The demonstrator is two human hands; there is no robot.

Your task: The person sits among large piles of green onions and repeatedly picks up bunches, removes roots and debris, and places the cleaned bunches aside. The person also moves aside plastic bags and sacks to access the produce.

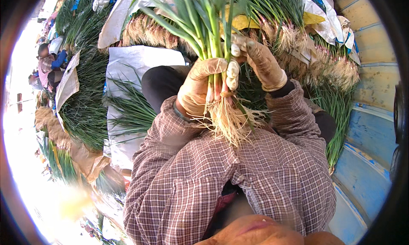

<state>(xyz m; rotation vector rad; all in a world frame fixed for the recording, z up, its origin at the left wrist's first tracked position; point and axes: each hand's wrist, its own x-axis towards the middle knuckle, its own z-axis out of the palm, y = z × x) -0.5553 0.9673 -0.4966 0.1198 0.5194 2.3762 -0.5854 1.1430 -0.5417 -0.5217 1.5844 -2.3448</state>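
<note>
A bunch of green onions [217, 82] stands upright before my chest, leaves up and pale, stringy roots hanging down. My left hand [199, 85], in a thin, soiled glove, is closed round the lower stems from the left side, its thumb across the front. On the right side of the bunch, my right hand [260, 58], gloved the same way, has its fingers curled at the stems and leaves, with some fingertips showing at the front. The leaves and stems partly hide those fingers, so how firmly they grip is unclear. A plaid shirt covers my arms and chest.
Piled green onions [84, 94] lie at the left, and more with dense roots [150, 31] lie ahead. A white woven sheet [124, 63] spreads beside my leg, with loose green onions [131, 107] on it. A blue and yellowish metal wall [367, 126] curves along the right. Another person [48, 66] sits far left.
</note>
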